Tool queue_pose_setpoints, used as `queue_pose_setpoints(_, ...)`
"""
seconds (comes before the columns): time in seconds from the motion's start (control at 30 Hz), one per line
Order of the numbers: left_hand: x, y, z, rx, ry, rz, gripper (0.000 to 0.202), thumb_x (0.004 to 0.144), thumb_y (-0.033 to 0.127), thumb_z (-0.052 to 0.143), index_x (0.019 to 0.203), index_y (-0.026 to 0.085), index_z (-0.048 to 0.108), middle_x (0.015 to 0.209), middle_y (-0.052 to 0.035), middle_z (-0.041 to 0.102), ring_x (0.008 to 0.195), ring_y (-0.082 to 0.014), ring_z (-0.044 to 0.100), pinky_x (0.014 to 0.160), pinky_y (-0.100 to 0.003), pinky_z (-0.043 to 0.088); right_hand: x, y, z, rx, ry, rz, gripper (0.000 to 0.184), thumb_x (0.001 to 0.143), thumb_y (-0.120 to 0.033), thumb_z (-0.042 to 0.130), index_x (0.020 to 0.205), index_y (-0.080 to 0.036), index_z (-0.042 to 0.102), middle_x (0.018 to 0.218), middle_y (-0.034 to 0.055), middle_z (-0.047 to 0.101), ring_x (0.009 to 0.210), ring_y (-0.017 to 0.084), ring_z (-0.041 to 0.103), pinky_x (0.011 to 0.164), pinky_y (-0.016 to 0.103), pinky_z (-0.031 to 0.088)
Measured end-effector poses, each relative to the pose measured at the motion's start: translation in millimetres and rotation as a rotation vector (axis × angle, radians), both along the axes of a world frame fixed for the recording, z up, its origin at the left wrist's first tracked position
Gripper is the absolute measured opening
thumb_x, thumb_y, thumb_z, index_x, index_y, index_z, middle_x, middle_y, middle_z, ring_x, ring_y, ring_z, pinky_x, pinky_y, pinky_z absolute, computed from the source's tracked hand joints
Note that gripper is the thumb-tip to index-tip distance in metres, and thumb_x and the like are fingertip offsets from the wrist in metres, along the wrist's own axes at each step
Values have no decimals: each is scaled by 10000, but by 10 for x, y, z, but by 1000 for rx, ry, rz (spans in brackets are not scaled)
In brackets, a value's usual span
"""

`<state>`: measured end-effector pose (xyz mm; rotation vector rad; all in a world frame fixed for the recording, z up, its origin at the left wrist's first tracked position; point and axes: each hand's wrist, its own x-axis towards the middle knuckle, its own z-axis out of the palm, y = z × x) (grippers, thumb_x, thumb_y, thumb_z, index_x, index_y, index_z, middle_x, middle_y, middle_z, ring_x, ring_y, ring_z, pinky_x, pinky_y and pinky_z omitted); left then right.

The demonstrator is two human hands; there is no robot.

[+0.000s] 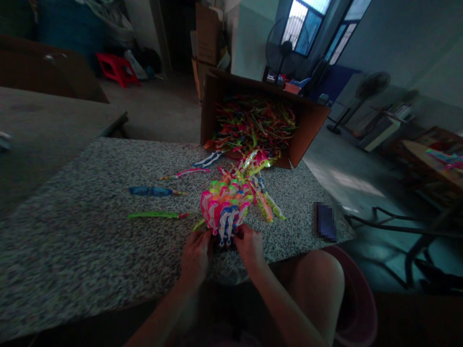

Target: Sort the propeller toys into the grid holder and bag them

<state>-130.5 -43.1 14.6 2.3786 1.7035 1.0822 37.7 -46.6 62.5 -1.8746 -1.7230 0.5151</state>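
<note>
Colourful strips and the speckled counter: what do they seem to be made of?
The colourful strips look like thin glossy plastic, going by their saturated colours and sheen, though the dim view leaves that open. The speckled counter looks like polished granite, from its dense black, grey and white flecks; engineered stone is possible.

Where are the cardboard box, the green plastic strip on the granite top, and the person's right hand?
Cardboard box (308, 132): head view, on the inner face of the right-hand side wall.
Green plastic strip (157, 215): head view, on the strip's middle.
Right hand (249, 246): head view, on the back of the hand.
</note>
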Motion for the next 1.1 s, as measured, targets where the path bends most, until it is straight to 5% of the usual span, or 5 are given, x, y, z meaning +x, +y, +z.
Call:
queue_pose_setpoints(0.43,-40,58,-40,42,15,-12,232,902,302,427,1044,179,563,978,-104,682,870,-219,673,708,-315,568,-52,55,37,-31,-43,39,231,782,-50,545,950,-172,648,848,57,726,781,182,684,647,215,426)
queue_pose_setpoints(0.67,-16,116,61,-26,-63,-66,258,899,278,422,1056,179,601,1095,-119,678,1006,-241,655,868,-368,550,-127,58,30,-47,-110,35,260,790,-45,504,964,-167,654,867,79,728,797,218,689,674,260,458)
queue_pose_setpoints(0.87,-269,-1,123,12,-116,36,275,880,308,481,1109,195,581,1052,-74,695,883,-182,685,794,-286,566,719,331,137,161,-90,-71,233,885,-228,480,1017,-195,669,876,81,721,759,209,682,685,284,490)
queue_pose_setpoints(0.97,-348,112,172,-84,-3,143,317,847,283,456,1098,181,620,1092,-111,675,1002,-255,644,850,-374,545,1094,726,215,82,-354,-119,340,857,-186,512,1185,-158,595,1084,136,669,911,208,655,715,260,469)
queue_pose_setpoints(1.1,-623,301,246,-255,117,82,379,780,192,370,1008,216,672,1122,-88,671,1070,-281,612,880,-414,524,1208,922,173,-35,-446,-135,210,850,-128,502,963,-151,678,848,108,705,759,178,661,633,228,431)
